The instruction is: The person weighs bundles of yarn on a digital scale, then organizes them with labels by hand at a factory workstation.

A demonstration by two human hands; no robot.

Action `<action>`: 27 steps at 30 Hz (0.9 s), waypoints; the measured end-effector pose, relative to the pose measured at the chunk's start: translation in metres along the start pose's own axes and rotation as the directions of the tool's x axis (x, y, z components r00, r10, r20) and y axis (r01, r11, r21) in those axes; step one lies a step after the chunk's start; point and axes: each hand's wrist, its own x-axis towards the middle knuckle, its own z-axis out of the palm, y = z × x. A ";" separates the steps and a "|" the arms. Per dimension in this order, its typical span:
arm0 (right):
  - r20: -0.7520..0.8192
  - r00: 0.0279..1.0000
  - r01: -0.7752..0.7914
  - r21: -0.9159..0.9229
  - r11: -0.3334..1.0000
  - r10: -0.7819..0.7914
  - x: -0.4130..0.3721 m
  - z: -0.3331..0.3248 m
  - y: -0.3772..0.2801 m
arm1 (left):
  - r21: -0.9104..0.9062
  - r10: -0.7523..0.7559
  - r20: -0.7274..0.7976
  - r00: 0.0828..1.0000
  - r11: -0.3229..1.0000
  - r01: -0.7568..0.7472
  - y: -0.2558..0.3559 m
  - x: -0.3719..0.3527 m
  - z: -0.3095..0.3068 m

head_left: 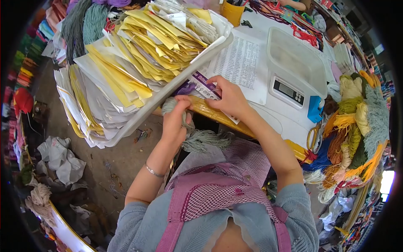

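Observation:
My left hand (175,120) is closed around a skein of pale grey-green yarn (208,140), whose loose strands hang over my lap. Its fingertips are by the table's yellow front edge. My right hand (230,100) is bent over a white and purple card with punched holes (203,89), thumb and forefinger pinched close together. A thin thread seems to run at those fingertips, though it is hard to make out. A tuft of purple yarn (186,88) lies at the card's left end, partly behind the bin.
A plastic bin (168,90) packed with yellow and white paper sleeves stands at left. Behind the card lies a printed sheet (241,63). To the right are a digital scale (287,91), a clear tray (296,56), a blue dispenser (315,109), scissors (312,137) and colourful skeins (350,130).

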 end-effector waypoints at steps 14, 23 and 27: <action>-0.051 0.997 -0.053 0.044 0.998 0.055 -0.005 0.012 0.007 | 0.586 0.142 0.461 0.876 0.693 -0.420 0.005 0.005 -0.014; -0.001 1.000 -0.030 0.043 0.999 0.030 -0.003 0.010 0.005 | 0.143 -0.063 -0.259 0.964 0.984 0.103 0.100 -0.133 -0.190; 0.053 0.996 -0.077 0.045 0.996 0.074 -0.002 0.005 0.004 | 0.312 0.308 -0.690 0.655 0.943 -0.115 0.131 -0.160 -0.255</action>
